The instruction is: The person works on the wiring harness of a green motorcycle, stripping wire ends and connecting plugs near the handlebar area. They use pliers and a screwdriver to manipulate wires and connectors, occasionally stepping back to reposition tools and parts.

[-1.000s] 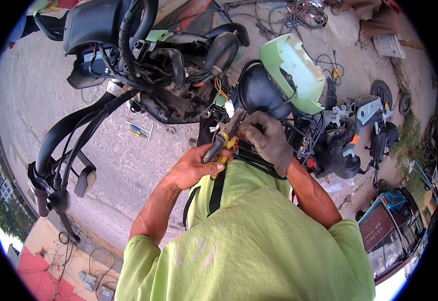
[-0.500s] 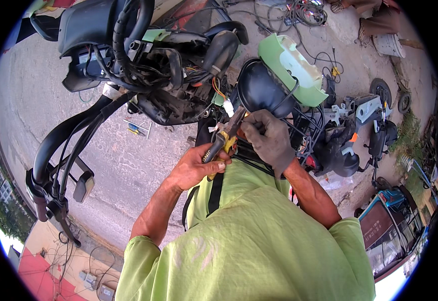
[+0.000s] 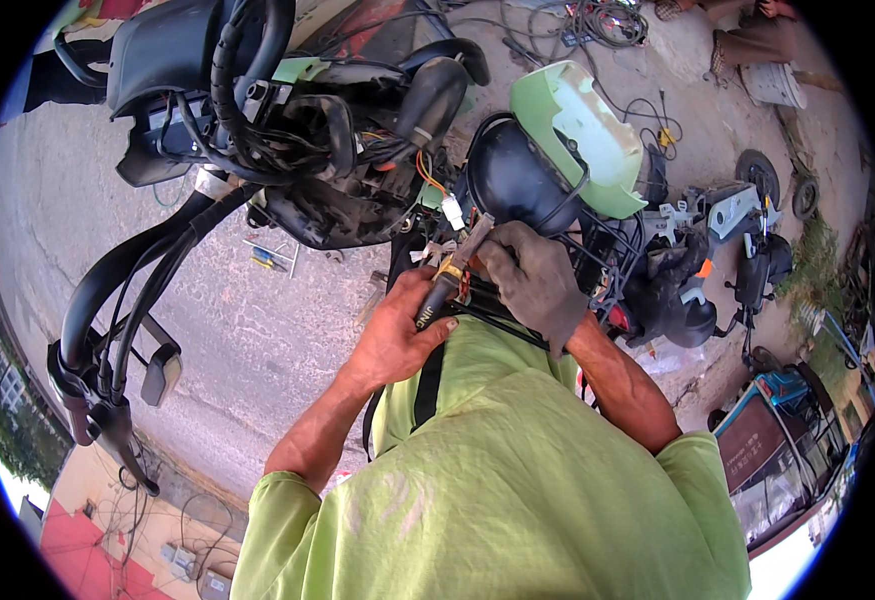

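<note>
My bare left hand (image 3: 393, 338) is wrapped round a pair of pliers (image 3: 442, 290) with black and yellow handles, its jaws pointing away and to the right. Beside the jaws, my right hand (image 3: 534, 280), in a grey glove, is closed in a pinch; whatever lies between its fingertips is hidden. A white plug connector (image 3: 452, 211) on orange wires hangs just beyond the pliers. Dark wires run below both hands, in front of my green shirt. Close past the right hand sits a round black part (image 3: 519, 172) with a pale green cover (image 3: 585, 140) against it.
A stripped scooter front with black handlebar (image 3: 107, 255) and loose cables fills the left. Screwdrivers (image 3: 266, 258) lie on the concrete. Another scooter (image 3: 732, 215) and a three-wheeled cart (image 3: 757, 440) stand right. Coiled cable (image 3: 607, 22) and a seated person (image 3: 752, 40) are far off.
The left hand has turned slightly and the pliers' handles have drawn closer together. The right hand stays pinched beside the jaws. The whole view has shifted a little.
</note>
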The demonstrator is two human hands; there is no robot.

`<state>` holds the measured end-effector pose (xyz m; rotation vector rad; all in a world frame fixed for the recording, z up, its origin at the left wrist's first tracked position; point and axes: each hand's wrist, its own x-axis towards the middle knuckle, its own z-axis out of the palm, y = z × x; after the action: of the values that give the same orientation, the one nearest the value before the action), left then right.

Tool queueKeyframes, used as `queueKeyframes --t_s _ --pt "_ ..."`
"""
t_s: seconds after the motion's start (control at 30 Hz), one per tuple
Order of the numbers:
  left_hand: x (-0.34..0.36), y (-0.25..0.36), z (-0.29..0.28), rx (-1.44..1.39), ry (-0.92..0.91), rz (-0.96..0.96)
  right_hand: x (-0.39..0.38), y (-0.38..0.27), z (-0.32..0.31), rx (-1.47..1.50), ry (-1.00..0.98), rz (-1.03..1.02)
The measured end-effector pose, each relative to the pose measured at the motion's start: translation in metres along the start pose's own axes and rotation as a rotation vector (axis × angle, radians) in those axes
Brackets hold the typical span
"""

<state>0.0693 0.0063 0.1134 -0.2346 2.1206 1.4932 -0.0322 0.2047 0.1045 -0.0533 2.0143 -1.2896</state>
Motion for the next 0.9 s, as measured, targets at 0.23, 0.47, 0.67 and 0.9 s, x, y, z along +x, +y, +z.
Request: queueKeyframes --t_s 0.23,0.47,0.67,0.9 --pt "0.001 -0.004 0.007 0.03 0.034 -0.002 0.004 0.013 -0.004 -0.06 -0.049 -0.112" --pt "-0.002 -0.013 -0.004 -0.416 -0.175 -0.212 0.008 0.01 -0.014 0.113 -0.207 0.066" --pt "-0.002 -0.02 -0.013 -0.74 -0.297 -0.39 0.008 0.004 -0.02 0.303 -0.298 0.216" --pt "-0.003 -0.025 -0.011 -0.722 -0.293 -0.353 0.01 0.009 -0.014 0.258 -0.27 0.183"
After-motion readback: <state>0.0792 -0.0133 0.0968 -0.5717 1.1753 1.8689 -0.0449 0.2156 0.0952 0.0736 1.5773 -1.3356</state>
